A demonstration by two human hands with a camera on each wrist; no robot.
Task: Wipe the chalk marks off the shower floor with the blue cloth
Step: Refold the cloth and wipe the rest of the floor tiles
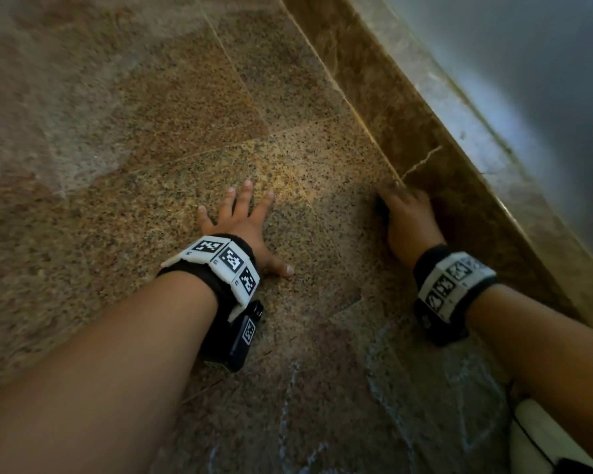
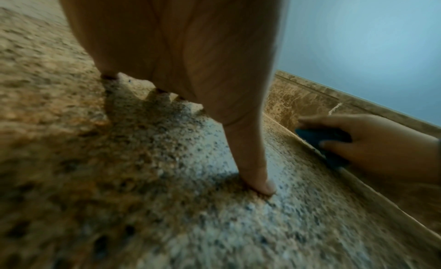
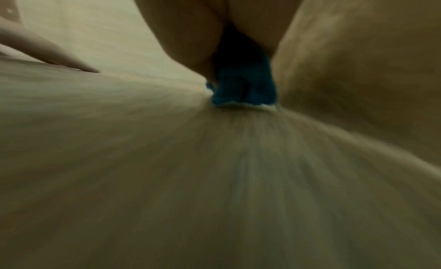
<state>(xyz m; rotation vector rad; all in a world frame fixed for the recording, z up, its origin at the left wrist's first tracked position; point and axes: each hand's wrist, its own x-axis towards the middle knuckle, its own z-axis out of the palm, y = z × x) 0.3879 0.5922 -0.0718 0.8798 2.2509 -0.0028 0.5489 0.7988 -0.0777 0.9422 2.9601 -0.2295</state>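
- Speckled stone floor (image 1: 158, 138) meets a brown curb (image 1: 435, 155) on the right, with a pale wall above it.
- Left hand (image 1: 243, 220) lies flat on the floor with fingers spread, holding nothing, as a brace.
- Right hand (image 1: 408, 220) presses the cloth (image 2: 319, 136) onto the floor right at the curb's foot, fingers over it and thumb against its side.
- Floor around both hands looks free of chalk.
- Chalk marks (image 1: 384, 398) are plain nearer the person, so much wiping seems left.
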